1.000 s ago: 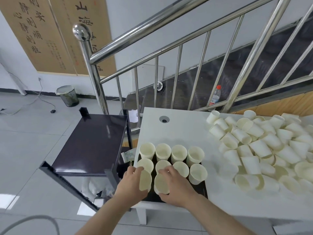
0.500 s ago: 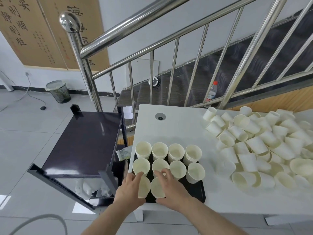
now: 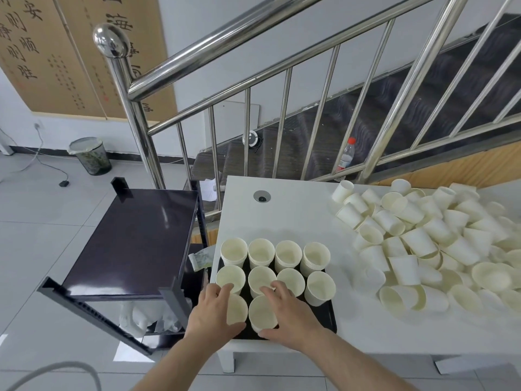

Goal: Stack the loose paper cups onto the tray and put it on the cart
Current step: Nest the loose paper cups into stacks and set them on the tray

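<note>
- In the lower middle of the frame I have the black tray [image 3: 328,320] sitting at the near left corner of the white table [image 3: 296,210], with upright cream paper cups standing on it in rows.
- My left hand [image 3: 210,314] is wrapped round the front-left cup [image 3: 236,309], thumb toward me and fingers curled over its far rim.
- My right hand [image 3: 290,311] holds the front cup beside it [image 3: 263,313], thumb hooked under the near side and fingers spread across the far rim, reaching to the middle row.
- The two hands sit just beside each other, not touching as far as I can tell.
- The back row [image 3: 275,253] has four cup positions; the far-right one shows several stacked rims, so it is a nested stack.
- The middle row also has four cups, the rightmost [image 3: 320,287] well clear of my fingers.
- The loose cup pile [image 3: 428,244] fills the right side of the frame, most cups tipped on their sides on the table.
- The dark cart [image 3: 132,241] stands at centre left, just beside the table's left edge, its glossy top shelf bare.
- A steel stair railing [image 3: 197,69] crosses the upper frame, and a lined bin [image 3: 90,155] stands on the floor at upper left.
</note>
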